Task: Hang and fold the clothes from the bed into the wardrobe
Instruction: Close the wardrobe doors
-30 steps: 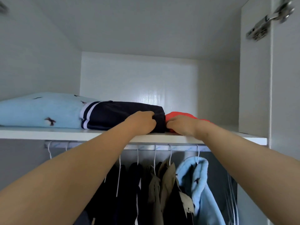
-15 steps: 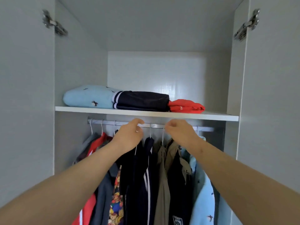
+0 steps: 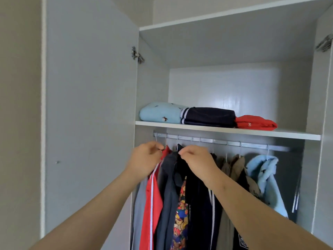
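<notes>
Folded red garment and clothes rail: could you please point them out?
folded red garment [image 3: 255,122], head view, middle of its front fold.
clothes rail [image 3: 253,144], head view, bare stretch between two hangers.

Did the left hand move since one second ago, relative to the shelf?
Yes. It went down: the left hand was on the shelf by the navy garment, and now it is below the rail.

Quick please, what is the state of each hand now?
Left hand: curled at the red jacket, grip cannot be told.
Right hand: curled at the navy jacket, grip cannot be told.
</notes>
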Motion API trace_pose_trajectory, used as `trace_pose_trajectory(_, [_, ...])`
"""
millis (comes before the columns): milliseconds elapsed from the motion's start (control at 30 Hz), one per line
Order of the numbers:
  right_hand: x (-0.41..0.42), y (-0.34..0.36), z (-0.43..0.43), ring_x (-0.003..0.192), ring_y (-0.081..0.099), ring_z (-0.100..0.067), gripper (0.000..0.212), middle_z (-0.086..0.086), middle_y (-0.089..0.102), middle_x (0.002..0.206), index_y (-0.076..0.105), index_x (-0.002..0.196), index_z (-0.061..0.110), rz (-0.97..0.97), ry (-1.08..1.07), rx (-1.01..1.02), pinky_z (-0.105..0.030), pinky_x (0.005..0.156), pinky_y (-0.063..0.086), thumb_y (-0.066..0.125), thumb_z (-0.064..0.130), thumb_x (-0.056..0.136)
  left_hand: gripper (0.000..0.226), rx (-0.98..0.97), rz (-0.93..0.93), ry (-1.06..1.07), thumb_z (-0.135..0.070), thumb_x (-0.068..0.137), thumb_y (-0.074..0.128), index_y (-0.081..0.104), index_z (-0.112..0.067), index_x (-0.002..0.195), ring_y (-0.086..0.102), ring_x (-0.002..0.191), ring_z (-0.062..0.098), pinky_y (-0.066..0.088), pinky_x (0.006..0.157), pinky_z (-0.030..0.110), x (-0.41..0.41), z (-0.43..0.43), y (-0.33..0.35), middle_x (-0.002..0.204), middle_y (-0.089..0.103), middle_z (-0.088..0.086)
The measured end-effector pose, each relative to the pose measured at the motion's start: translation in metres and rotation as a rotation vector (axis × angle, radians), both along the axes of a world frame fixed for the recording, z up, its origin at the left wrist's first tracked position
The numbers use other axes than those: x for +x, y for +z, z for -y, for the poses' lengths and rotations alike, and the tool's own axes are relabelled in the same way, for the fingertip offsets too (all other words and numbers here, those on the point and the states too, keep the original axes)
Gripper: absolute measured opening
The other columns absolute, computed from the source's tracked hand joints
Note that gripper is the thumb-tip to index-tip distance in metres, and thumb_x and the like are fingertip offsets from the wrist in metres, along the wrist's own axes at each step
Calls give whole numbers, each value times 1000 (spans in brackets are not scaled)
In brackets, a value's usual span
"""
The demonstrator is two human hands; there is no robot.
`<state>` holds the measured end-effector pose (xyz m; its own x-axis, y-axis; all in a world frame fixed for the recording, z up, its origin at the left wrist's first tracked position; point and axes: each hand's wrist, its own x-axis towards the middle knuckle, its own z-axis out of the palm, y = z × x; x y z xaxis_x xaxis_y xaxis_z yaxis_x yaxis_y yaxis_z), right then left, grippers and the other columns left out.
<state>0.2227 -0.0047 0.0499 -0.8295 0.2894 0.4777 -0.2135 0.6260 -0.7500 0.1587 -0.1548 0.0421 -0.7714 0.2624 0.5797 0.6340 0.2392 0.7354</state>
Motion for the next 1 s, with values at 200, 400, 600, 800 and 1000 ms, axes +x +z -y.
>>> trace_pose_trajectory(200, [-34,1,112,77,53,-8,19,14,56,70,70,87,15,-12,129,-71,-23,80,41,51,8,87,33,-91,-47,22,1,86,47,60,-27,78,62,58,1,43,57,9,-1,119,-1,76,64,-8])
trace_pose_trajectory(400, [-67,-6,200,82,54,-15,20,-2,60,84,69,95,4,7,170,-87,-22,76,40,51,6,88,22,-47,-309,459,0,82,52,65,-17,86,57,86,17,32,71,15,-32,211,-13,108,57,-5])
trace_pose_trajectory(600, [-96,-15,246,82,55,-14,19,0,61,81,69,96,4,38,153,-112,-26,81,45,52,6,88,61,15,-324,470,13,75,52,43,-6,132,48,113,31,37,96,30,-83,262,-27,131,44,14])
trace_pose_trajectory(800, [-110,-28,247,71,54,-10,24,7,59,74,61,72,22,67,99,-175,-21,69,45,52,6,87,18,-1,-63,411,-14,87,60,44,-8,93,56,72,32,29,55,29,-115,267,-36,68,49,-1])
trace_pose_trajectory(1000, [-108,-43,236,81,58,-15,27,4,63,78,62,70,26,123,33,-175,-28,80,47,50,10,88,23,3,-118,380,-19,85,63,43,-10,90,57,69,28,40,58,31,-102,258,-41,72,59,9])
